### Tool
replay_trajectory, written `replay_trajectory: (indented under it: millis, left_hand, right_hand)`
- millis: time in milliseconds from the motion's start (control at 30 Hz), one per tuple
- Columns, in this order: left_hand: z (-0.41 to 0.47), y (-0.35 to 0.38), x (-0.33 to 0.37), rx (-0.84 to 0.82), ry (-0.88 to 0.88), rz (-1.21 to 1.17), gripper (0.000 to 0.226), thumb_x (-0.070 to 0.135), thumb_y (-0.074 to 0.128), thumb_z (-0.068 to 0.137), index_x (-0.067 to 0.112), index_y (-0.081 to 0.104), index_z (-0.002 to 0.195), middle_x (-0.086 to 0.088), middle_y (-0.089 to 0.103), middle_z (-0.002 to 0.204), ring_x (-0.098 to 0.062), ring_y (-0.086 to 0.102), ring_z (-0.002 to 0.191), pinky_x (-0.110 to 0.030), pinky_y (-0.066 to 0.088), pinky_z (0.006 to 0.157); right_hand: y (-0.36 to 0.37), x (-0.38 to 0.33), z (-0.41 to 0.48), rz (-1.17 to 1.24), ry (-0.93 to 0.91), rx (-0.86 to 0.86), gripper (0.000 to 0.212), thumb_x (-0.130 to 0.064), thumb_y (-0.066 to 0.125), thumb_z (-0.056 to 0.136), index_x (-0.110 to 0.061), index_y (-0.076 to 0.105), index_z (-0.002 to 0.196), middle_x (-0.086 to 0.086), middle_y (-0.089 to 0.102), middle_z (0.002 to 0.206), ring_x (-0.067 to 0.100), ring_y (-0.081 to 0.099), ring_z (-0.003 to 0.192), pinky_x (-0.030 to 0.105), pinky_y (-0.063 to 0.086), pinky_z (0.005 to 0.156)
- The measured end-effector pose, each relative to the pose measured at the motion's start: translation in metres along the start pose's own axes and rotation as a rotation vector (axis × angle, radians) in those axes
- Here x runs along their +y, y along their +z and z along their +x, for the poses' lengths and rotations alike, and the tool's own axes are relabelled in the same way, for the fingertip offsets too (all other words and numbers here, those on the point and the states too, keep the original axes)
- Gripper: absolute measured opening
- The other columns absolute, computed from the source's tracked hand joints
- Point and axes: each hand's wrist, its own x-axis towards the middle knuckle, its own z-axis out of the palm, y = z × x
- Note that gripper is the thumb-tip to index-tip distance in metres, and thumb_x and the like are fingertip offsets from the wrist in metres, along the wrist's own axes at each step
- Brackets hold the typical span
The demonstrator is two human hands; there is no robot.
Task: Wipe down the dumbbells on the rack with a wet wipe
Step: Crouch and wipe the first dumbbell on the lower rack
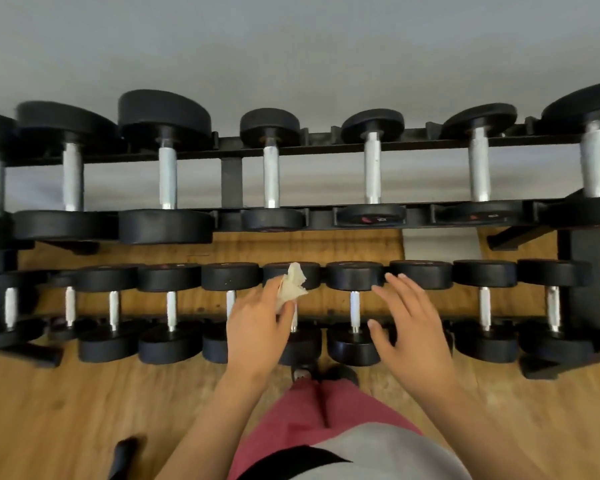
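A black two-tier rack (pixel 231 178) holds black dumbbells with silver handles. My left hand (pixel 257 327) pinches a crumpled white wet wipe (pixel 293 284) over the handle of a lower-tier dumbbell (pixel 291 275) near the middle of the row. That dumbbell's handle is mostly hidden by the hand. My right hand (pixel 409 327) hovers with fingers spread over the lower tier, above the dumbbell (pixel 420 273) two places to the right, covering its handle. Between the hands sits another small dumbbell (pixel 354 306). Larger dumbbells (pixel 271 168) line the upper tier.
The rack stands on a wooden floor (pixel 66 410) against a grey wall (pixel 291 46). My legs in red shorts (pixel 312 417) and a shoe (pixel 300 374) are just in front of the lower tier. A dark object (pixel 123 452) lies on the floor at lower left.
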Motion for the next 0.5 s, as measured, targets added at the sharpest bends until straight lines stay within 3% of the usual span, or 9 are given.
replay_trajectory:
  millis: [100,167,267,367,433,500]
  left_hand:
    - [-0.011,-0.012,-0.020,0.041,-0.094,-0.022,0.046,0.022,0.075,0.084,0.012,0.059,0.126,-0.005,0.070,0.085,-0.024,0.065,0.072,-0.033,0.049,0.059]
    - [-0.021,-0.021,-0.038,0.006,-0.161,-0.026,0.042,0.025,0.069,0.089,0.016,0.057,0.129,-0.005,0.069,0.087,-0.024,0.064,0.076,-0.034,0.049,0.062]
    - [-0.037,-0.034,-0.076,-0.007,-0.188,0.018,0.027,0.032,0.062,0.092,0.016,0.067,0.113,-0.003,0.067,0.080,-0.025,0.064,0.073,-0.034,0.048,0.061]
    - [-0.037,-0.046,-0.116,-0.021,-0.266,0.008,0.038,0.047,0.045,0.091,0.019,0.069,0.101,0.003,0.066,0.079,-0.019,0.063,0.072,-0.032,0.048,0.057]
    - [-0.035,-0.057,-0.147,-0.014,-0.268,0.023,0.040,0.048,0.044,0.090,0.018,0.069,0.099,0.004,0.065,0.090,-0.019,0.063,0.075,-0.031,0.049,0.057]
    - [-0.035,-0.071,-0.186,-0.009,-0.258,0.050,0.029,0.039,0.056,0.091,0.015,0.069,0.101,0.002,0.063,0.105,-0.021,0.064,0.084,-0.033,0.052,0.061]
  right_hand:
    - [0.026,-0.016,0.009,0.015,-0.088,-0.070,0.049,-0.023,0.069,0.088,-0.017,0.055,0.134,0.002,0.044,0.149,0.020,0.028,0.143,0.041,0.028,0.114]
    - [0.039,-0.027,0.013,-0.001,-0.110,-0.104,0.050,-0.022,0.068,0.088,-0.017,0.054,0.136,0.003,0.043,0.149,0.020,0.028,0.143,0.041,0.027,0.115]
    - [0.052,-0.050,0.014,-0.019,-0.131,-0.125,0.048,-0.021,0.068,0.088,-0.015,0.055,0.134,0.005,0.044,0.148,0.018,0.025,0.141,0.036,0.021,0.114]
    - [0.072,-0.084,0.022,-0.046,-0.155,-0.136,0.047,-0.022,0.067,0.089,-0.016,0.055,0.134,0.004,0.043,0.149,0.018,0.026,0.143,0.033,0.020,0.114]
    - [0.095,-0.111,0.027,-0.061,-0.158,-0.148,0.046,-0.024,0.063,0.091,-0.017,0.053,0.136,0.002,0.039,0.152,0.019,0.024,0.145,0.034,0.019,0.116]
    - [0.122,-0.145,0.033,-0.068,-0.148,-0.132,0.047,-0.025,0.062,0.092,-0.016,0.053,0.137,0.004,0.039,0.152,0.020,0.024,0.146,0.039,0.024,0.117]
